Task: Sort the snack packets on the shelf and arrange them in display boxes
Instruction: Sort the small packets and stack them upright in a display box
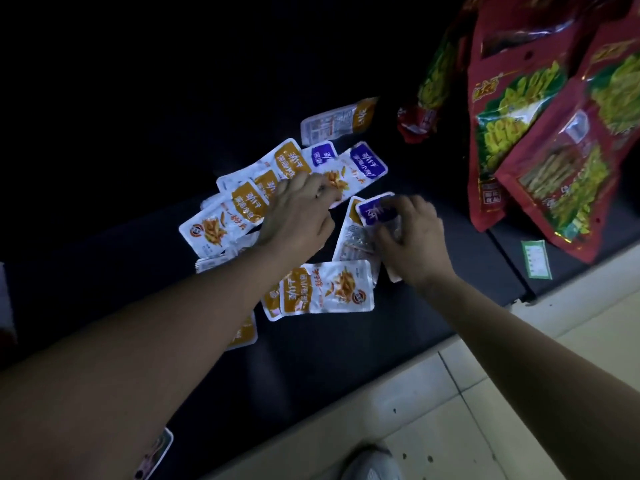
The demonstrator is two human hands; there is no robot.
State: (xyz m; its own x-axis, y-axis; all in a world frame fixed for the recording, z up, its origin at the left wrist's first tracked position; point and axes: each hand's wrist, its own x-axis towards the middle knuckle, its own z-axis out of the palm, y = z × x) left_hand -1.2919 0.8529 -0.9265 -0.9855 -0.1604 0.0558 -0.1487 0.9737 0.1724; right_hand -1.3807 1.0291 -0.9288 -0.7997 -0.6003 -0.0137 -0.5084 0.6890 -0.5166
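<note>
Right hand (415,237) fingers (389,235) curl round a small white foil packet with a purple label (375,211); left hand (298,216) fingers (294,185) bend onto a second purple-labelled packet (360,168), pinching or only pressing I cannot tell; the step seems to be sorting purple from the orange-labelled white packets (221,216) scattered beneath and left of them; next, that packet needs lifting clear; no display box shows; the dark shelf (346,358) ends just behind the wrists; large red bags (519,150) crowd the right.
</note>
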